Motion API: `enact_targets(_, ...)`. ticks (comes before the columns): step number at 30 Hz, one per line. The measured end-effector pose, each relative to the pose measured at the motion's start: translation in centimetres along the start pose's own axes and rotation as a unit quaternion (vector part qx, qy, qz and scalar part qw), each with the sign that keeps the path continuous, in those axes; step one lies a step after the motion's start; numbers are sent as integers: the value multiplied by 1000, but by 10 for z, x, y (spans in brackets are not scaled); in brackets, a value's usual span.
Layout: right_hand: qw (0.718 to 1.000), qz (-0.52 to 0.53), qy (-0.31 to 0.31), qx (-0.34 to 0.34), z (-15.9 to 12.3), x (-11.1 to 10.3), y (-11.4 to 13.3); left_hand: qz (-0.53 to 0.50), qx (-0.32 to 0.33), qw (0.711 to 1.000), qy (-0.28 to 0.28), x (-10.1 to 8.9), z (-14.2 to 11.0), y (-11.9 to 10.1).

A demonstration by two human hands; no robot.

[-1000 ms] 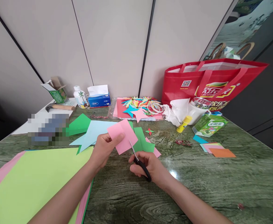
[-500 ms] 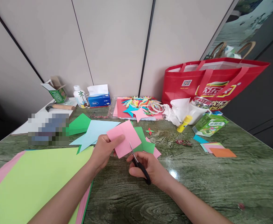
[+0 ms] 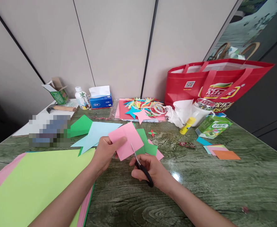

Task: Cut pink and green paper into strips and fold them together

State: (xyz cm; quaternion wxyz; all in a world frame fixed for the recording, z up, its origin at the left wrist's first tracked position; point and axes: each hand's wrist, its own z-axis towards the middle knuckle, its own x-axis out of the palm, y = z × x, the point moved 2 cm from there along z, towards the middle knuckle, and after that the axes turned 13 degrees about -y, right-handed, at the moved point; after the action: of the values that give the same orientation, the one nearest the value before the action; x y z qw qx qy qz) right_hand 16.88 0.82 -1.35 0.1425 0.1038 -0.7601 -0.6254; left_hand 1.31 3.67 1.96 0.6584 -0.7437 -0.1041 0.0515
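A square of pink paper (image 3: 129, 138) is pinched between the thumb and fingers of my left hand (image 3: 106, 151), raised over the table. My right hand (image 3: 150, 168) is closed around the black handles of a pair of scissors (image 3: 141, 168). The blades point up and to the left and lie at the paper's lower right edge, their tip over its surface. Green paper pieces (image 3: 141, 137) lie on the table just behind the pink square, which partly hides them. Light blue cut paper (image 3: 100, 132) is left of it.
Large yellow-green sheets (image 3: 41, 183) lie front left. At the back are a tissue pack (image 3: 101, 101), a packet with paper stars (image 3: 141, 116), a glue stick (image 3: 187, 125), a drink carton (image 3: 214, 126) and a red bag (image 3: 183, 83). Small coloured papers (image 3: 225, 154) lie right. A hammer (image 3: 61, 108) rests back left.
The pink paper has turned and shifted slightly right and down, showing more of its right side. My right hand with the scissors has dipped slightly, and the last half second shows almost no movement.
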Motion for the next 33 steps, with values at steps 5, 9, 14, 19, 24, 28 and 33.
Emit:
enact_targets(5, 1000, -10, -6, 5, -1, 1, 2, -4, 3, 1000, 1, 0, 1, 0)
enact_targets(9, 1000, -24, -13, 2, 0, 1, 1, -5, 0, 1000, -3, 0, 0, 0)
enact_targets(14, 999, -33, -18, -6, 1, -1, -4, -7, -9, 1000, -4, 0, 0, 0)
enact_targets(19, 999, -33, -16, -7, 1, -1, -4, -10, -10, 1000, 0, 0, 1, 0)
enact_targets(24, 999, -39, -23, -11, 2, -1, -5, -8, -17, 1000, 0, 0, 0, 0)
enact_targets(28, 999, -35, -23, -10, 2, -1, -7, -4, -21, 1000, -8, 0, -1, -1)
enact_targets(33, 999, -30, -30, -7, 3, 0, -7, -6, -19, 1000, -7, 0, 0, -1)
